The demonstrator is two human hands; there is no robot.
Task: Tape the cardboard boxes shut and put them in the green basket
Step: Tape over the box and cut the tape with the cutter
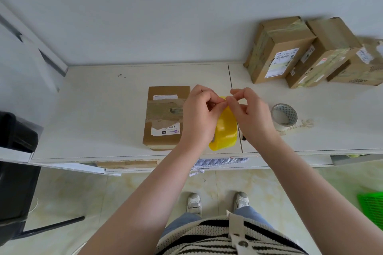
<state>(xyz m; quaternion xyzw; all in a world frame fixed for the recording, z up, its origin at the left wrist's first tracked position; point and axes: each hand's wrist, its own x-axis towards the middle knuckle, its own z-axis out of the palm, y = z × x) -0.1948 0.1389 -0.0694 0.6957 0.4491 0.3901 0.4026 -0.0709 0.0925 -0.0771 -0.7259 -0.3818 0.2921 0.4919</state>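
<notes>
A flat cardboard box (163,118) with torn labels and old tape lies on the white table (93,109), just left of my hands. A yellow tape dispenser (224,132) stands on the table beneath my hands. My left hand (196,116) and my right hand (248,114) meet above its far end, fingertips pinched together on what looks like the tape's end; the tape itself is too thin to make out. Three taped cardboard boxes (277,51) sit in a row at the back right. A corner of the green basket (373,207) shows on the floor at right.
A roll of clear tape (284,116) stands on the table right of my right hand. A black bin (16,130) sits at the left edge. A white wall rises behind the table. My feet stand on the tiled floor below.
</notes>
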